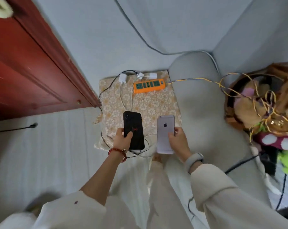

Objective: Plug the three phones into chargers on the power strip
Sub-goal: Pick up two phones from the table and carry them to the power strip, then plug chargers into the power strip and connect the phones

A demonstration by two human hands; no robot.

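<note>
My left hand [122,140] grips a black phone [133,129] by its lower edge, back side up. In my right hand [178,140] is a silver phone [164,133], back up too. Both are held above the near edge of a patterned beige cloth [140,103]. At the cloth's far end lies an orange power strip [149,85] with green sockets, none occupied. Three white charger adapters [123,78] [140,75] [152,75] lie loose behind and left of the strip. Their black and white cables [121,98] trail toward me under the phones. A third phone is not in sight.
A red wooden door [32,71] stands at the left. A grey cushion [199,96] borders the cloth on the right. The strip's yellow-blue cord [206,80] runs right into a tangle over a basket of soft toys [264,109]. More black cables lie at right.
</note>
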